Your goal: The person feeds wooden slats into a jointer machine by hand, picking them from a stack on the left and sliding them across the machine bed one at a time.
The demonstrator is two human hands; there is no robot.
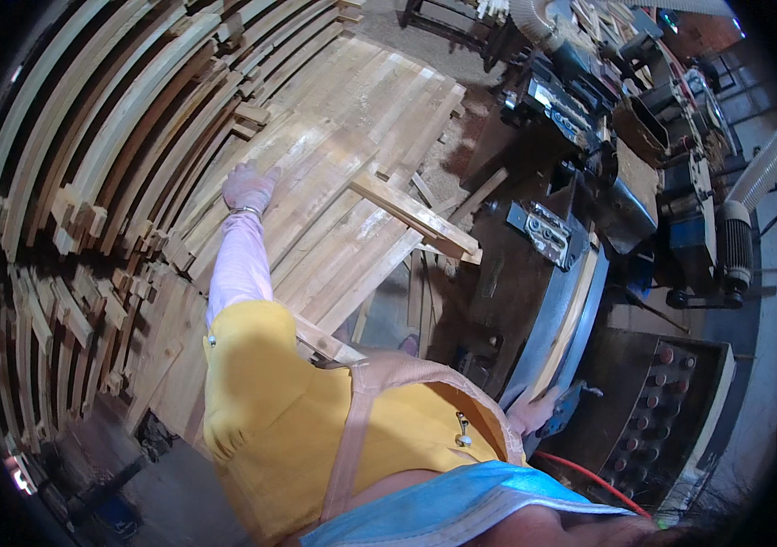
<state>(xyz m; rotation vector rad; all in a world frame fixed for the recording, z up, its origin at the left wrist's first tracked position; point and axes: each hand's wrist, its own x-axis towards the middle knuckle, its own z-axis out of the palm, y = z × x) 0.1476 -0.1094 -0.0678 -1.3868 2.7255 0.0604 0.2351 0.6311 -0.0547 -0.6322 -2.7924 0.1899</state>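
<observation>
My left arm reaches out over a layer of pale wooden strips (334,173) laid side by side. At its end, my left hand (250,187) lies on the strips with its fingers apart, and I see nothing held in it. Low on the right, my right hand (534,410) is closed around the near end of a long, narrow wooden strip (569,314). That strip lies lengthwise on the metal bed (534,337) of a woodworking machine, its far end by a metal fitting (548,232). Part of my right hand's fingers is hidden.
Tall stacks of wooden strips (124,128) stand on the left. A short wooden beam (416,217) juts from the strips toward the machine. A control panel with several buttons (662,401) stands at right, near a red cable (594,479). Motors and a ribbed hose (762,169) are beyond.
</observation>
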